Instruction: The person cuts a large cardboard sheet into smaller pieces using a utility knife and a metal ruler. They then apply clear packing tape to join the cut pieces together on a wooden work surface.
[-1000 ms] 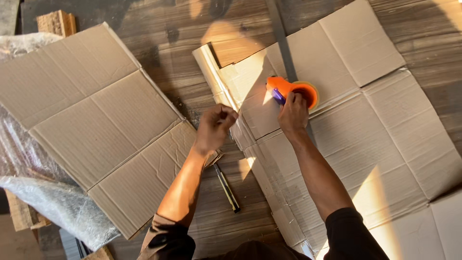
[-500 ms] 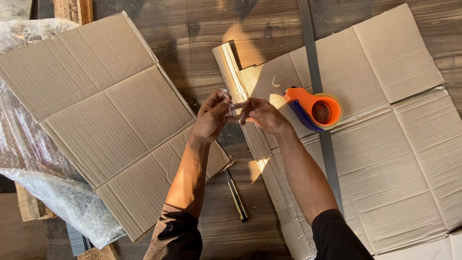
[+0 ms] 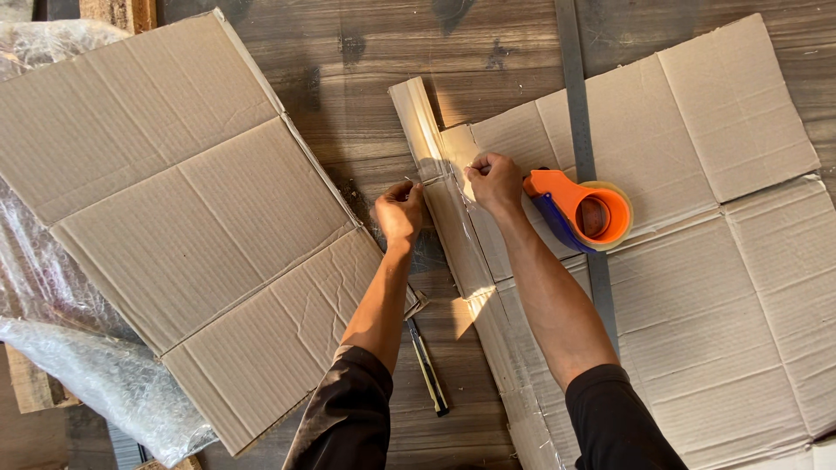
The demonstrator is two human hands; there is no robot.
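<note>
- Two hands pinch clear tape along the taped flap [image 3: 440,187] of the right cardboard sheet [image 3: 697,287].
- Left hand [image 3: 400,211], fingers pressed together, touches the flap's left edge.
- Right hand [image 3: 494,181], curled, pinches just right of the flap.
- Orange tape dispenser [image 3: 582,209] lies further right.

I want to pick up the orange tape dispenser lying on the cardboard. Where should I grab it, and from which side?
Probably by the blue handle of the tape dispenser, coming from the near left: it sticks out bare toward the right hand, while the roll fills the far end.
</note>
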